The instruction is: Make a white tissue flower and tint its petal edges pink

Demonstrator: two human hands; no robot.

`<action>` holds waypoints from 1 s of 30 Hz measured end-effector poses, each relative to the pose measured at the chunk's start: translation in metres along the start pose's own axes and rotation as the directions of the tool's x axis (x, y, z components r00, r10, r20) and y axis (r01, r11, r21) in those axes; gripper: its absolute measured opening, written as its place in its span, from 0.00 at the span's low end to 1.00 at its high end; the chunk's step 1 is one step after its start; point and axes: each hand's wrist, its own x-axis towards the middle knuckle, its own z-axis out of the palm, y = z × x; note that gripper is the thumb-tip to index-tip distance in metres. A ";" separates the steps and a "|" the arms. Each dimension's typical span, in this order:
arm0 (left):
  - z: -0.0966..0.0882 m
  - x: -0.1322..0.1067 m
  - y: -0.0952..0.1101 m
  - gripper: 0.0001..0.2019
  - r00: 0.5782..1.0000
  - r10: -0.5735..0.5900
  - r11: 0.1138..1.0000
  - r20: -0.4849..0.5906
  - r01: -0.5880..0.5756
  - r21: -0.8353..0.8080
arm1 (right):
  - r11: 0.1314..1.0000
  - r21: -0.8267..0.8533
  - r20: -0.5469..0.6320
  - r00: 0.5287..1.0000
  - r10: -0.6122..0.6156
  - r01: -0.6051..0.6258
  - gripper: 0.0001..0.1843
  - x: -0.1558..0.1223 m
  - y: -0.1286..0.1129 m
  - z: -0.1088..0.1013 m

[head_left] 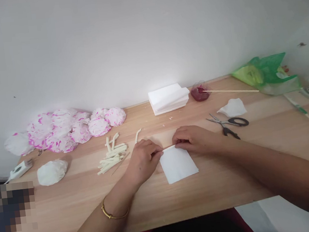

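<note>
A white square of tissue paper (178, 164) lies flat on the wooden table (223, 182) in front of me. Its far edge is rolled around a thin stick. My left hand (143, 159) pinches the left end of that rolled edge. My right hand (192, 139) presses its fingers down on the right end. Both hands are closed on the paper's rolled edge. A gold bangle sits on my left wrist.
Several rolled paper sticks (112, 157) lie left of my hands. Pink-and-white paper flowers (66, 129) line the wall, with a white one (52, 171) in front. A tissue stack (168, 98), red dish (199, 92), scissors (229, 124), crumpled tissue (233, 107) and green bag (268, 73) sit beyond.
</note>
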 end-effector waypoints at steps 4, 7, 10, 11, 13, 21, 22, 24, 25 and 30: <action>0.003 0.000 0.000 0.06 0.999 0.011 0.996 -0.041 -0.007 0.092 | 1.000 -0.023 -0.007 1.000 -0.014 0.014 0.09 -0.002 0.001 0.000; 0.005 0.000 -0.001 0.06 0.997 0.032 0.983 -0.064 -0.020 0.183 | 0.999 -0.040 -0.022 0.999 -0.029 0.028 0.08 -0.003 0.000 -0.001; 0.007 -0.001 -0.002 0.06 0.995 0.075 0.965 -0.059 -0.058 0.255 | 0.997 -0.074 -0.031 0.999 -0.029 0.026 0.08 -0.005 -0.002 0.000; 0.007 -0.001 -0.003 0.06 0.994 0.090 0.958 -0.056 -0.071 0.278 | 0.995 -0.095 -0.036 0.999 -0.029 0.025 0.08 -0.005 -0.002 0.001; 0.008 -0.002 -0.003 0.07 0.992 0.118 0.941 -0.050 -0.096 0.325 | 0.989 -0.142 -0.047 0.998 -0.041 0.034 0.09 -0.005 -0.003 0.002; 0.006 -0.006 0.003 0.07 0.984 0.176 0.857 0.033 -0.170 0.487 | 0.962 -0.228 -0.015 0.987 -0.157 0.150 0.09 -0.009 0.007 0.008; 0.005 -0.007 0.004 0.07 0.982 0.185 0.850 0.044 -0.182 0.494 | 0.960 -0.228 -0.005 0.986 -0.168 0.163 0.10 -0.009 0.008 0.008; 0.004 -0.007 0.005 0.08 0.977 0.206 0.839 0.063 -0.209 0.503 | 0.954 -0.235 0.019 0.982 -0.190 0.189 0.11 -0.010 0.007 0.007; 0.003 -0.006 0.005 0.08 0.974 0.216 0.835 0.072 -0.222 0.504 | 0.950 -0.242 0.035 0.981 -0.193 0.196 0.11 -0.011 0.007 0.006; -0.003 -0.008 0.011 0.08 0.967 0.222 0.820 0.122 -0.253 0.513 | 0.971 -0.185 0.072 0.988 -0.139 0.150 0.15 -0.015 0.003 0.002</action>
